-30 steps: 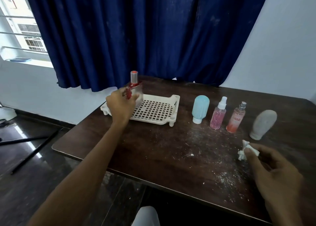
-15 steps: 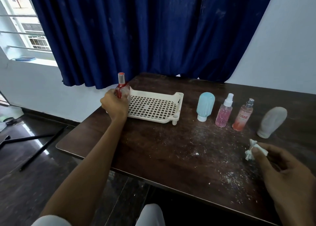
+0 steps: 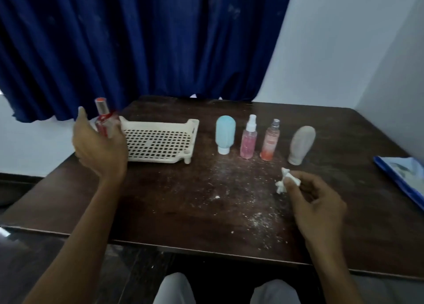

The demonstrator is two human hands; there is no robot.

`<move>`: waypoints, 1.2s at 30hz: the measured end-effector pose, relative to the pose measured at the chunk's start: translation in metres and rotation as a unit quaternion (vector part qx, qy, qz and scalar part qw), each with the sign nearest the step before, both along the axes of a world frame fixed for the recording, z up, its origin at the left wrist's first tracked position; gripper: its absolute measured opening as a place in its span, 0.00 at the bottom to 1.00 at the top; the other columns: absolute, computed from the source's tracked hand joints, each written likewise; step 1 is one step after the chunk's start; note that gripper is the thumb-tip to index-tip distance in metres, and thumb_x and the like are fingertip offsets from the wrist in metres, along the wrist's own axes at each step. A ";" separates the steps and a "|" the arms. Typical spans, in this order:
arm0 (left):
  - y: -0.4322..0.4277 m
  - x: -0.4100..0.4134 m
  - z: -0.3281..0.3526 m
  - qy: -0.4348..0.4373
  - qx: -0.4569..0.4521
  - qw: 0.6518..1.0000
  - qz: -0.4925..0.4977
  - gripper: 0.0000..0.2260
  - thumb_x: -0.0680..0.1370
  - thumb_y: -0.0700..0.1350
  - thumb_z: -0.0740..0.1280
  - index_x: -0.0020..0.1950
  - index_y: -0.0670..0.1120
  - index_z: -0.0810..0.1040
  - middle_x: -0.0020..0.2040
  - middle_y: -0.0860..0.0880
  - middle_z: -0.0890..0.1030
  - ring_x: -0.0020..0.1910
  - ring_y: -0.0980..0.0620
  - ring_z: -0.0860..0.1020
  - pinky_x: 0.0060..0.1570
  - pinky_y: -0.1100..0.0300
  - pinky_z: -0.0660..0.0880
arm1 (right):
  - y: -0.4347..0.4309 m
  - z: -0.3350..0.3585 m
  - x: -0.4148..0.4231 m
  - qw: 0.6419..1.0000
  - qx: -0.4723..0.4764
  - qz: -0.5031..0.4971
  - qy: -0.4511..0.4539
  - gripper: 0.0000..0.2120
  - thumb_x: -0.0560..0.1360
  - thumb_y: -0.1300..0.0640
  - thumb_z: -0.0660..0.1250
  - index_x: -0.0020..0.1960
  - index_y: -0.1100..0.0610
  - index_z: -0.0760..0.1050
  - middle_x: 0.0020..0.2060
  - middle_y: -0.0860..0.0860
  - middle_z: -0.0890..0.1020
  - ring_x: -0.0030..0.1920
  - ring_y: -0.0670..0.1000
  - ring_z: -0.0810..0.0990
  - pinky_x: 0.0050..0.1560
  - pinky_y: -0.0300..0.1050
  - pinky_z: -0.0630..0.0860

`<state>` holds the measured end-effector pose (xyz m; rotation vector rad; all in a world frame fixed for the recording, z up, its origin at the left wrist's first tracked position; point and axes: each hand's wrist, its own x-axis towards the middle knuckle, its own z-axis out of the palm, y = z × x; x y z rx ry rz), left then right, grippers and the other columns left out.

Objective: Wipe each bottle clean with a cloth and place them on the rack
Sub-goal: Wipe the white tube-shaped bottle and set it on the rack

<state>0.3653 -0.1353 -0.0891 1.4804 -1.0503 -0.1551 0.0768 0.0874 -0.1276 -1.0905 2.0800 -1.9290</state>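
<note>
The red bottle point(image 3: 103, 117) has barely shifted in the last half second. It is at the left end of the white rack point(image 3: 160, 140) as before, long axis upright, cap pointing up (its base is hidden, so I cannot tell whether it stands in the rack). The left hand point(image 3: 98, 147) still curls its fingers round it, thumb now raised. Right of the rack a blue bottle point(image 3: 225, 133) heads a row of bottles. The right hand point(image 3: 316, 202) still pinches the white cloth point(image 3: 283, 183) over the dusty table point(image 3: 183, 200).
</note>
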 end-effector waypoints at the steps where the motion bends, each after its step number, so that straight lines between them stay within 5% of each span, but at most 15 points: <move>1: 0.015 -0.010 0.002 0.007 -0.030 0.999 -0.010 0.24 0.78 0.52 0.67 0.73 0.46 0.71 0.69 0.48 0.76 0.68 0.50 0.74 0.69 0.57 0.68 | -0.001 -0.001 0.000 1.000 -0.009 -0.006 -0.005 0.05 0.75 0.56 0.73 0.50 0.50 0.83 0.40 0.41 0.86 0.42 0.38 0.84 0.48 0.32 0.76; 3: 0.046 -0.042 0.005 -0.035 -0.082 0.992 -0.094 0.15 0.78 0.49 0.68 0.64 0.48 0.77 0.62 0.49 0.79 0.60 0.52 0.77 0.64 0.55 0.74 | -0.002 -0.002 -0.001 0.999 -0.030 -0.029 -0.025 0.05 0.75 0.56 0.73 0.51 0.51 0.83 0.41 0.42 0.86 0.42 0.38 0.84 0.48 0.34 0.78; 7: 0.092 -0.131 0.005 -0.111 -0.107 0.920 -0.360 0.07 0.77 0.40 0.71 0.54 0.47 0.82 0.51 0.52 0.82 0.49 0.64 0.77 0.52 0.71 0.73 | 0.001 0.001 -0.003 0.991 -0.067 -0.100 -0.057 0.05 0.76 0.54 0.71 0.52 0.51 0.82 0.41 0.40 0.85 0.41 0.37 0.82 0.46 0.34 0.76; 11: 0.104 -0.213 0.009 -0.169 -0.141 0.844 -0.490 0.11 0.79 0.42 0.68 0.61 0.45 0.81 0.57 0.49 0.83 0.55 0.55 0.80 0.57 0.54 0.78 | 0.005 0.003 -0.004 0.982 -0.091 -0.138 -0.089 0.07 0.77 0.54 0.70 0.54 0.51 0.81 0.43 0.42 0.84 0.43 0.37 0.82 0.46 0.31 0.76; 17: 0.094 -0.284 0.033 -0.288 -0.140 0.807 -0.497 0.16 0.79 0.37 0.66 0.68 0.39 0.77 0.66 0.42 0.79 0.64 0.43 0.78 0.64 0.50 0.74 | 0.004 -0.001 -0.006 0.980 -0.090 -0.143 -0.102 0.07 0.77 0.53 0.70 0.54 0.50 0.81 0.44 0.43 0.84 0.44 0.38 0.82 0.46 0.33 0.76; 22: 0.090 -0.304 0.033 -0.386 -0.078 0.816 -0.424 0.10 0.81 0.40 0.63 0.58 0.43 0.83 0.51 0.41 0.85 0.51 0.41 0.82 0.50 0.48 0.79 | 0.003 -0.001 -0.007 0.977 -0.114 -0.141 -0.112 0.06 0.77 0.56 0.70 0.54 0.52 0.80 0.44 0.44 0.85 0.44 0.39 0.83 0.45 0.33 0.77; 31: 0.092 -0.299 0.030 -0.276 -0.100 0.825 -0.483 0.10 0.80 0.43 0.68 0.58 0.42 0.85 0.53 0.44 0.86 0.53 0.46 0.84 0.57 0.56 0.76 | 0.005 -0.001 -0.007 0.970 -0.134 -0.137 -0.150 0.07 0.77 0.56 0.70 0.56 0.50 0.80 0.47 0.46 0.84 0.45 0.40 0.83 0.44 0.32 0.77; 36: 0.096 -0.297 0.026 -0.269 -0.104 0.815 -0.503 0.10 0.79 0.44 0.70 0.56 0.42 0.85 0.52 0.45 0.86 0.52 0.47 0.84 0.53 0.60 0.74 | 0.003 -0.002 -0.008 0.969 -0.130 -0.153 -0.148 0.08 0.78 0.55 0.69 0.56 0.50 0.79 0.48 0.47 0.84 0.46 0.41 0.83 0.44 0.30 0.76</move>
